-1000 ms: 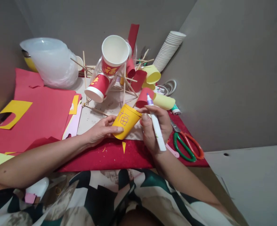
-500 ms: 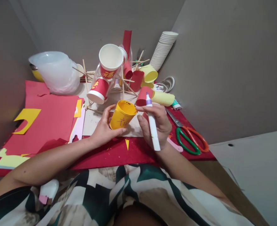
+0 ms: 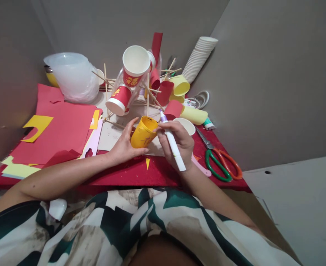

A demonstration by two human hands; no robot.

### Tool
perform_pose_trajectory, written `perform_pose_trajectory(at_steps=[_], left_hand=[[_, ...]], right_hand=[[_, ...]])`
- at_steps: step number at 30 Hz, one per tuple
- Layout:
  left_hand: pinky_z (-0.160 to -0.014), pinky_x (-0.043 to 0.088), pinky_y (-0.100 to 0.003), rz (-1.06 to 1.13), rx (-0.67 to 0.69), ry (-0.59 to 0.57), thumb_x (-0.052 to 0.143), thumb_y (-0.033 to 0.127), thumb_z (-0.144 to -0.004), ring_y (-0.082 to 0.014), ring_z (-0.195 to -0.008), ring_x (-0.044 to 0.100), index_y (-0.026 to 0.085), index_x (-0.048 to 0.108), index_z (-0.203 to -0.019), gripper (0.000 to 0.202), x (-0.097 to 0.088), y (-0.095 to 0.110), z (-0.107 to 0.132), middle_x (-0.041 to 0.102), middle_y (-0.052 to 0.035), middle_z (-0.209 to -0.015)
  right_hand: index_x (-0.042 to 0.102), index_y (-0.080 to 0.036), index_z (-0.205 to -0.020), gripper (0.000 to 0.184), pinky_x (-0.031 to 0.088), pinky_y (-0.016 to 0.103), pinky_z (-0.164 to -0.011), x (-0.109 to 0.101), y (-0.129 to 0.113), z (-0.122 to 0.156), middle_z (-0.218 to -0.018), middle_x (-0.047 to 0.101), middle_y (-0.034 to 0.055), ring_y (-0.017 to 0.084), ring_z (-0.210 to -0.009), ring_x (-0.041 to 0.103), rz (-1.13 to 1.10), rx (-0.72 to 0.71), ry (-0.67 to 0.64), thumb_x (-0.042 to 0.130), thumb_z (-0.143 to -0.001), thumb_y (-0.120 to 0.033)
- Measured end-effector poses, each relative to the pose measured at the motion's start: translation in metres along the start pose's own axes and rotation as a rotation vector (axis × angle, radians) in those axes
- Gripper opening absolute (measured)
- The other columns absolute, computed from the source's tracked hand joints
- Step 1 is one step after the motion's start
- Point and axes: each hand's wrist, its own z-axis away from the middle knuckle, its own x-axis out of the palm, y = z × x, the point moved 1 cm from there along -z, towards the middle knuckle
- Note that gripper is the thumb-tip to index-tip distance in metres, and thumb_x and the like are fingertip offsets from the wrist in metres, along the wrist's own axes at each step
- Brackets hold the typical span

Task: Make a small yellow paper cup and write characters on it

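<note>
My left hand point(image 3: 126, 144) grips a yellow paper-covered cup point(image 3: 143, 133), tilted with its open rim up. Purple strokes of a written character show on the cup's side. In my right hand point(image 3: 179, 142) is a white marker pen point(image 3: 175, 149) with a purple tip end, held between thumb and fingers. The pen's tip points up and away from me, beside the cup's rim. My right fingertips are at the cup's edge; whether they touch it I cannot tell. A white paper cup rim point(image 3: 185, 125) shows just behind my right hand.
Red-and-white paper cups point(image 3: 136, 64) and wooden sticks stand behind the yellow cup. Red paper sheets point(image 3: 65, 129) lie at the left, near a plastic bag point(image 3: 74, 77). Scissors point(image 3: 221, 162) lie at the right. Stacked white cups point(image 3: 199, 59) lean on the wall.
The marker's tip has tilted left, closer to the yellow cup's rim, as my right hand moved left. The yellow cup has turned slightly. The whole view has shifted a little.
</note>
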Motion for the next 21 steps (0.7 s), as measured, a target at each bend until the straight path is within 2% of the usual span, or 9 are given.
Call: perform_pose_trajectory(at_steps=[3,5,8,10,13,15,18,21], left_hand=[[-0.113,0.042,-0.054,0.108,0.018,-0.097,0.091,0.038,-0.062,-0.0373,-0.136,0.051,0.023,0.016,-0.158,0.122,0.0,-0.003,-0.001,0.045,-0.0215,-0.151],[-0.113,0.043,-0.053,0.211,-0.004,-0.192,0.09,0.036,-0.065,-0.0367,-0.136,0.052,0.025,0.013,-0.159,0.122,-0.001,-0.002,-0.002,0.047,-0.0203,-0.151],[-0.111,0.046,-0.05,0.338,-0.057,-0.316,0.088,0.034,-0.069,-0.0357,-0.135,0.054,0.025,0.019,-0.157,0.112,-0.005,0.002,-0.005,0.051,-0.0182,-0.15],[-0.108,0.049,-0.049,0.344,-0.1,-0.349,0.087,0.033,-0.069,-0.0351,-0.131,0.058,0.023,0.029,-0.153,0.102,-0.007,0.005,-0.006,0.056,-0.0169,-0.145],[-0.107,0.049,-0.047,0.293,-0.121,-0.34,0.088,0.034,-0.068,-0.0342,-0.129,0.059,0.02,0.04,-0.146,0.093,-0.009,0.009,-0.006,0.06,-0.0161,-0.141],[-0.107,0.049,-0.046,0.241,-0.087,-0.299,0.088,0.036,-0.067,-0.034,-0.129,0.059,0.018,0.044,-0.143,0.09,-0.009,0.012,-0.005,0.059,-0.0169,-0.142],[-0.107,0.049,-0.046,0.141,-0.037,-0.206,0.087,0.038,-0.066,-0.0339,-0.128,0.06,0.016,0.05,-0.137,0.083,-0.012,0.016,-0.004,0.059,-0.0176,-0.142],[-0.114,0.042,-0.049,0.049,0.003,-0.097,0.088,0.038,-0.066,-0.0342,-0.13,0.057,0.015,0.057,-0.128,0.073,-0.017,0.023,-0.006,0.062,-0.016,-0.135]], right_hand=[[0.067,-0.027,-0.113,0.025,0.057,0.036,-0.083,-0.003,0.0,-0.001,-0.097,0.069,0.0019,0.018,-0.09,0.067,0.004,0.021,0.01,0.064,-0.091,-0.016],[0.067,-0.028,-0.112,0.024,0.057,0.036,-0.084,-0.004,0.0,-0.002,-0.101,0.069,0.0021,0.018,-0.092,0.067,0.008,0.03,0.024,0.064,-0.091,-0.017],[0.067,-0.028,-0.111,0.024,0.056,0.037,-0.086,-0.006,0.0,-0.003,-0.1,0.069,0.0019,0.018,-0.093,0.067,0.001,0.046,0.027,0.064,-0.091,-0.017],[0.067,-0.028,-0.111,0.024,0.056,0.037,-0.085,-0.007,-0.001,-0.004,-0.1,0.068,0.0022,0.018,-0.093,0.067,-0.02,0.052,0.01,0.064,-0.09,-0.017],[0.067,-0.029,-0.114,0.027,0.056,0.039,-0.086,-0.007,-0.003,-0.004,-0.098,0.069,0.002,0.019,-0.093,0.067,-0.053,0.039,-0.01,0.064,-0.09,-0.017],[0.065,-0.03,-0.118,0.029,0.057,0.041,-0.09,-0.007,-0.005,-0.004,-0.099,0.071,0.002,0.02,-0.095,0.069,-0.069,0.058,0.027,0.063,-0.091,-0.018],[0.063,-0.031,-0.12,0.028,0.058,0.042,-0.091,-0.008,-0.009,-0.003,-0.104,0.073,0.0031,0.02,-0.097,0.071,-0.111,0.131,0.167,0.062,-0.093,-0.022],[0.064,-0.031,-0.119,0.028,0.058,0.04,-0.089,-0.009,-0.013,-0.002,-0.103,0.073,0.0037,0.019,-0.096,0.072,-0.13,0.16,0.28,0.063,-0.093,-0.022]])
